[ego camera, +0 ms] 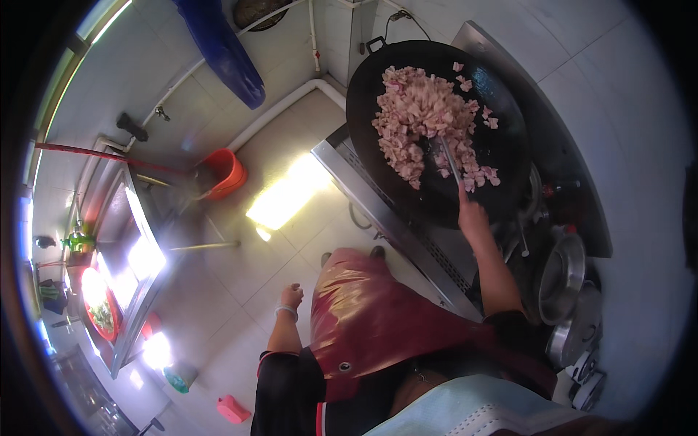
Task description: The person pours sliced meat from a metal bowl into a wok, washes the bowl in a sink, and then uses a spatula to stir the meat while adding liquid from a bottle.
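My right hand grips the handle of a long metal cooking utensil. Its far end is hidden among chopped pieces of pinkish, pale meat in a large black wok. Most of the meat lies heaped in the wok's middle and upper left, with loose pieces to the right. Over the floor, to the left of my dark red apron, hangs my left hand with its fingers curled; nothing shows in it, and a bracelet is on the wrist. The wok rests on a steel stove.
Metal pots and a bottle stand right of the wok. An orange bucket is by the wall pipe. At the left is a steel sink with a red basin of greens. A pink plastic thing lies on the floor.
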A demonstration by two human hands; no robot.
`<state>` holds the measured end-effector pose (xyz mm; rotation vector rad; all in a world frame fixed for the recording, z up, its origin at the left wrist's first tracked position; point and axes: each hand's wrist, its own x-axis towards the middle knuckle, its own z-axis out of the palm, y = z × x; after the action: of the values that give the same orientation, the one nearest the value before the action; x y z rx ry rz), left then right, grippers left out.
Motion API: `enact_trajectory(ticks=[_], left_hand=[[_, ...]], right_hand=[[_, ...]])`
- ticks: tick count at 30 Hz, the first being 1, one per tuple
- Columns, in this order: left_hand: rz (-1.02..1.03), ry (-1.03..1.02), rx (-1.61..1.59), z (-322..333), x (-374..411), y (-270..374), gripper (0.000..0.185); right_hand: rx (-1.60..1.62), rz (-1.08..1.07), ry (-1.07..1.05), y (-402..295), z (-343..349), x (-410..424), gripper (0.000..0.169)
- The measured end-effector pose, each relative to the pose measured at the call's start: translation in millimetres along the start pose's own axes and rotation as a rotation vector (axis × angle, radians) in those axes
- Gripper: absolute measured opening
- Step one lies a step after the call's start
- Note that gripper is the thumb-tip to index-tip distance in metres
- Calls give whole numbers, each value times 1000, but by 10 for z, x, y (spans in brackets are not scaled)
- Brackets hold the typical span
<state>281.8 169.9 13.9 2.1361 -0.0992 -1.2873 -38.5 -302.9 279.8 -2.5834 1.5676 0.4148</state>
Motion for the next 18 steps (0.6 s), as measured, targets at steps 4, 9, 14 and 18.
enact_trajectory(ticks=[4, 9, 14, 18], left_hand=[[-73, 19, -42, -62, -332, -152, 36], [-215, 14, -129, 76, -418, -554, 37], [-270, -75, -126, 183, -382, -491, 40], [-170, -19, -130, 204, -319, -186, 40]], right_hand=[[745, 188, -32, 140, -230, 144, 59], [1625, 307, -212, 565, -629, -498, 48], [1719, 492, -258, 1208, -1067, -1164, 28], [1909, 564, -289, 1708, -775, -920, 16]])
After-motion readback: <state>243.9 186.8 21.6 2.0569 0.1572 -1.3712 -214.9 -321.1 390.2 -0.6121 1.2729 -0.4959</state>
